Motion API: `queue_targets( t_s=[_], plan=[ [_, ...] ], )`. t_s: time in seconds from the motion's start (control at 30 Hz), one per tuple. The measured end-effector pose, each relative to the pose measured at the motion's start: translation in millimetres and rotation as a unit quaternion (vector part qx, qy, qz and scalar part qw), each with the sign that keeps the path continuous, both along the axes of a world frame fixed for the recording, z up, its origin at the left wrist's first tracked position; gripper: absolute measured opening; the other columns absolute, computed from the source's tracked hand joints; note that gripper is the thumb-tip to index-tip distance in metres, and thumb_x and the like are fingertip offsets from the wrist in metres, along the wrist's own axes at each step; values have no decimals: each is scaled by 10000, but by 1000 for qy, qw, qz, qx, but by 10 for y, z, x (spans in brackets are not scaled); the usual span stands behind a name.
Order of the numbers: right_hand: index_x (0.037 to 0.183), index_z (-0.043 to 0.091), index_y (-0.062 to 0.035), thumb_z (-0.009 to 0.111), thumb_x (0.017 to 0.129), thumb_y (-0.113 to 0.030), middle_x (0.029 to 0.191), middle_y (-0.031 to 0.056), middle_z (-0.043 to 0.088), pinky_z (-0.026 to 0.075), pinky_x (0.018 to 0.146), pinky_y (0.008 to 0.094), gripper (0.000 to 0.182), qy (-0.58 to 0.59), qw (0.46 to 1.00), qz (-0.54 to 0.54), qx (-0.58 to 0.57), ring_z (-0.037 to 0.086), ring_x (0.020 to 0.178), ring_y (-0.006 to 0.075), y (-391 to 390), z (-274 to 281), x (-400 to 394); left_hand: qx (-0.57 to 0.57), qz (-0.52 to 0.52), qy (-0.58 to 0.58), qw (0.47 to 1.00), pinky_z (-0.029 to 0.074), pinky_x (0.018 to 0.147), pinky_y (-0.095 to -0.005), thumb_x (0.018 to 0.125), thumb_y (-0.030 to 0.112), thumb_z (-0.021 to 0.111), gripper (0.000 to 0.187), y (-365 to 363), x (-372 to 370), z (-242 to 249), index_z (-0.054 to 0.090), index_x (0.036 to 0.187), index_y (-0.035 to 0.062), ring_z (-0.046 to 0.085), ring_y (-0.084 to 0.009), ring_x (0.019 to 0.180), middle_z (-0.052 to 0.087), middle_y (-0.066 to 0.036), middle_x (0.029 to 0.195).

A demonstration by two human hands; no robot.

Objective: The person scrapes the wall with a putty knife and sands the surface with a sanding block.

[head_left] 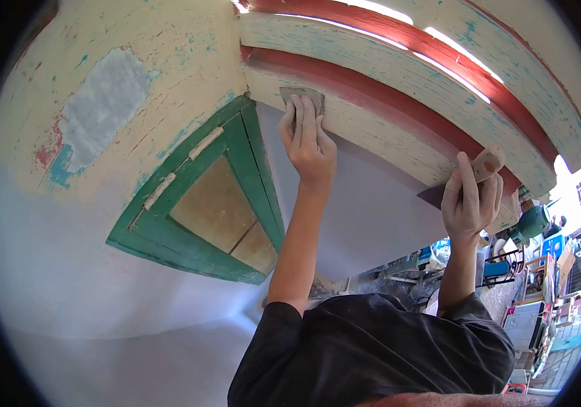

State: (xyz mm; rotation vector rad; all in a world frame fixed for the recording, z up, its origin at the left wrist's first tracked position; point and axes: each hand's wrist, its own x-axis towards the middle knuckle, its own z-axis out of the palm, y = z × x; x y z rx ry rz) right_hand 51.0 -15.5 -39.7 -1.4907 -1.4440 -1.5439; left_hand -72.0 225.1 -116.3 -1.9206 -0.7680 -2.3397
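Note:
My left hand (309,146) is raised, its fingers pressing a thin grey sanding sheet (292,91) flat against the cream-painted beam (365,139). At the right, my right hand (468,200) grips a putty knife with a light wooden handle (489,163); its dark triangular blade (432,196) sticks out to the left, close to the beam's lower edge. Pale dust covers the fingers of both hands. Above the beam runs a red strip (351,85).
A green-framed panel (158,234) with a tan centre lies left of my left arm. The wall (189,68) has a grey patch (104,108) and flaking paint. Chairs, a blue-seated stool (496,269) and clutter stand below at the right.

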Motion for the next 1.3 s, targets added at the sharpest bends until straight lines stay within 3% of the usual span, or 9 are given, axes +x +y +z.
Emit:
queue_targets(
  t_s=[0.1, 0.23, 0.33, 0.53, 0.63, 0.9, 1.0, 1.07, 1.3],
  plan=[
    [1195, 756, -72, 746, 827, 34, 896, 112, 658, 508, 727, 402, 382, 9, 1000, -12, -19, 626, 792, 290, -1, 18, -34, -51, -26, -57, 997, 507, 1029, -419, 875, -120, 649, 443, -217, 131, -14, 641, 1317, -100, 609, -395, 1227, 660, -269, 1325],
    [1168, 767, -68, 748, 820, 38, 891, 109, 667, 518, 739, 406, 365, -2, 1000, -15, 5, 637, 793, 288, 51, 4, -32, -36, -12, -21, 999, 517, 1015, -429, 883, -96, 671, 437, -401, 215, -266, 632, 1318, -110, 611, -400, 1211, 659, -287, 1311],
    [1154, 790, -135, 765, 750, -5, 894, 82, 658, 518, 732, 399, 425, 22, 1000, -18, 10, 643, 800, 268, 60, -12, -20, -18, -2, -19, 1000, 535, 987, -423, 894, -66, 689, 421, -444, 184, -209, 629, 1307, -123, 617, -398, 1178, 640, -297, 1337],
    [1156, 791, -131, 770, 747, -2, 880, 71, 645, 505, 720, 390, 429, 8, 999, -10, 32, 632, 784, 253, 87, 6, -26, -16, 24, -63, 998, 552, 868, -415, 919, 22, 727, 345, -388, 192, -110, 649, 1228, -110, 639, -366, 1046, 694, -241, 1175],
    [1153, 792, -132, 770, 748, 0, 867, 66, 631, 500, 716, 386, 427, 13, 999, -4, 29, 623, 774, 252, 78, -13, -16, -79, 20, -73, 994, 536, 859, -454, 923, 76, 753, 373, -445, 223, -44, 642, 1235, -95, 663, -386, 1021, 680, -205, 1069],
    [1136, 797, -124, 756, 743, 3, 864, 67, 627, 497, 701, 388, 415, 11, 999, -10, 30, 611, 760, 257, 75, -20, -11, -13, 71, -64, 995, 547, 816, -447, 938, 29, 713, 171, -372, 223, -42, 726, 1078, -70, 686, -341, 939, 722, -167, 1058],
    [1126, 799, -121, 755, 738, 10, 862, 69, 628, 495, 692, 384, 412, 15, 999, -2, 29, 606, 748, 255, 75, -7, -14, 28, 138, -50, 989, 542, 799, -437, 935, 27, 712, 178, -53, 55, 352, 734, 1087, -62, 687, -324, 918, 735, -159, 1015],
    [1125, 799, -120, 756, 734, 13, 863, 69, 629, 493, 689, 382, 415, 17, 1000, -3, 25, 601, 738, 251, 77, -6, -14, 38, 126, -44, 990, 539, 781, -426, 932, 28, 713, 185, 152, -14, 450, 737, 1094, -58, 682, -321, 893, 737, -151, 989],
    [1119, 802, -121, 763, 729, 16, 840, 60, 618, 487, 673, 372, 415, 11, 1000, -11, 24, 583, 713, 233, 81, -7, -24, 42, 101, -52, 993, 519, 677, -387, 929, 32, 720, 183, -334, 219, -29, 751, 1090, -48, 627, -290, 751, 731, -125, 942]
  ],
)
